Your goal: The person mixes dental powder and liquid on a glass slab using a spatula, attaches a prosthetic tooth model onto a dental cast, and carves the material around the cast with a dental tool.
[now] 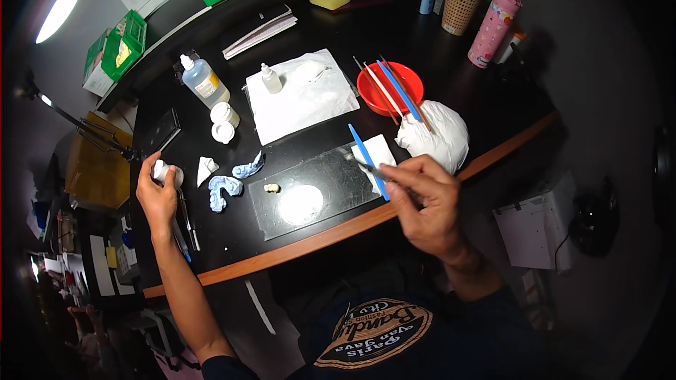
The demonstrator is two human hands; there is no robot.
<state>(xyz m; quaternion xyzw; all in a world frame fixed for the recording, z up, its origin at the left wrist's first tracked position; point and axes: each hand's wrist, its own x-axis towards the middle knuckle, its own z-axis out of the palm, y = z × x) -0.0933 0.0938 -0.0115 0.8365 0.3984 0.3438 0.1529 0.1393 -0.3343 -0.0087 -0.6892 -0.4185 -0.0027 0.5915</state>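
Note:
My left hand (156, 193) is closed around a small white jar (170, 175) at the left of the black desk. In my right hand (431, 207) is a slim dark instrument (372, 169), blurred, its tip pointing left over the clear slab (310, 190). Below that tip lies a blue-handled tool (364, 151) across a folded white tissue (381, 149). A small cream tooth-shaped piece (272, 188) sits on the slab's left part. Two blue dental casts (224, 192) stand between my left hand and the slab, near a white folded scrap (207, 169).
Farther back are a white sheet (303, 109) with a dropper bottle (270, 79), a large clear bottle (204, 82) and white pots (223, 131). A red bowl (366, 93) carries several thin tools beside a crumpled white cloth (440, 137). A pink flask (494, 28) stands at far right.

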